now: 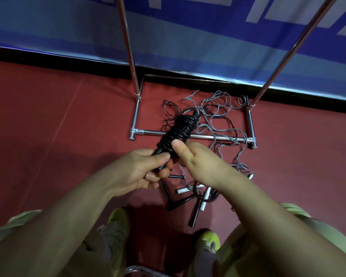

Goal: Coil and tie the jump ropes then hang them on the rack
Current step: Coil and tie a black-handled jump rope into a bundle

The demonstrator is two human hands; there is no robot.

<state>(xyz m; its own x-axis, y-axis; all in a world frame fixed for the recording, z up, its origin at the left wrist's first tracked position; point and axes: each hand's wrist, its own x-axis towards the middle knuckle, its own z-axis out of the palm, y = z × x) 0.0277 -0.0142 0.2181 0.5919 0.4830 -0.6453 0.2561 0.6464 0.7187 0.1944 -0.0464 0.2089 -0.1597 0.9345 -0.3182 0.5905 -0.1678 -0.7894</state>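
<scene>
Red floor lay beneath the chrome rack, loose ropes tangled across its base. You held the coiled black rope (tightly wound) above them, left hand clamped on its handle, right hand pinching the coils.

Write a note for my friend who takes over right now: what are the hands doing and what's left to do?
Left hand grips the handle end of the black coiled rope. Right hand pinches its wraps beside it.
Done: this rope is wound into a tight bundle, not yet hung.
Left: finish tying it and hang it on the rack. Then coil the loose ropes tangled on the floor, over the rack's base; their handles lie nearer the feet.
</scene>
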